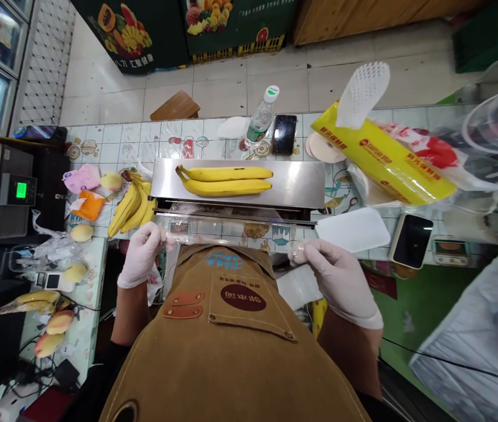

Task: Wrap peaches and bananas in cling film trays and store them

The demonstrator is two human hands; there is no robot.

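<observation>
Between bananas (pixel 227 187) and apron (pixel 231 346), film (pixel 205 240) spans left hand (pixel 140 256) to right hand (pixel 341 281), fingers of both clamped on it.

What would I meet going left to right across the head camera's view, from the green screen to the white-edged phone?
Green screen, orange packet, left hand, banana pair, right hand, white-edged phone.
</observation>
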